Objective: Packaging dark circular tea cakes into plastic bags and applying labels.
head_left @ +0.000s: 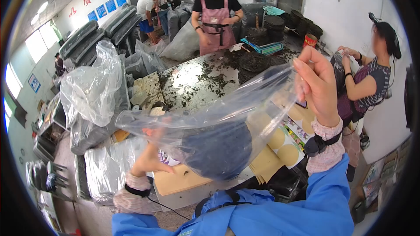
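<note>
A clear plastic bag (210, 114) stretches between my two hands above the near edge of the worktable. A dark round bundle (216, 150), probably a dried seaweed disc, shows through its lower part. My right hand (316, 82) pinches the bag's upper right corner between thumb and fingers, held high. At the bag's left end, my left hand (151, 154) has its blurred fingers at the film and its thumb spread below. Whether those fingers grip the film is unclear. Under the bag lie brown paper sheets (180, 178) and round tan labels (287, 154).
Dark crumbs litter the white worktable (210, 88); stacked dark seaweed discs (251, 65) stand across it. Filled plastic bags (95, 88) pile up at left. One person (216, 16) stands opposite, another (364, 68) at right. A red can (310, 40) sits at the far right.
</note>
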A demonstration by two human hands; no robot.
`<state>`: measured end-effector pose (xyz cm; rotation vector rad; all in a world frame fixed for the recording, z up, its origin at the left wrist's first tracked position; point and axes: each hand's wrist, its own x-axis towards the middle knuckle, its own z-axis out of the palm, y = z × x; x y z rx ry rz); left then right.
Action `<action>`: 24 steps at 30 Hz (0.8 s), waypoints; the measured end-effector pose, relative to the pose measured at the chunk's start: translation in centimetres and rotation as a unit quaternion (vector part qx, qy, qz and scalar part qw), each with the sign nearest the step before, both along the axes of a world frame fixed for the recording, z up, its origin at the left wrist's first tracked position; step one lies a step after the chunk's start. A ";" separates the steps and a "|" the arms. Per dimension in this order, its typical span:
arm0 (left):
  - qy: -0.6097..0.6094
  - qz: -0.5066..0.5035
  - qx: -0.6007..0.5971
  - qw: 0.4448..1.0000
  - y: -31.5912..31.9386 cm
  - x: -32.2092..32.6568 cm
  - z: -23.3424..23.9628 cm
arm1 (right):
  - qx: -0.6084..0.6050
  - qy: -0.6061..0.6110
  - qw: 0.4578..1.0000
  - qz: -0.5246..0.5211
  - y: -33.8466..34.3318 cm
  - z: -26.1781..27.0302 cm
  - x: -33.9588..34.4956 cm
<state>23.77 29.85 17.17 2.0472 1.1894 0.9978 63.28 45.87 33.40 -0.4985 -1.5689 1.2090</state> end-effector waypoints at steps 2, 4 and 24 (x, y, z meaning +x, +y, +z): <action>-0.053 -0.022 0.021 0.998 1.7 3.3 -0.1 | 0.015 -0.009 1.000 -0.009 -0.6 0.7 -1.5; -0.112 -0.044 0.041 0.992 3.3 6.4 -0.2 | 0.029 -0.033 0.999 -0.009 -0.9 1.6 -2.4; -0.668 0.239 -0.149 0.688 6.2 12.7 -9.0 | 0.149 -0.224 0.955 0.126 -1.8 -24.2 -10.0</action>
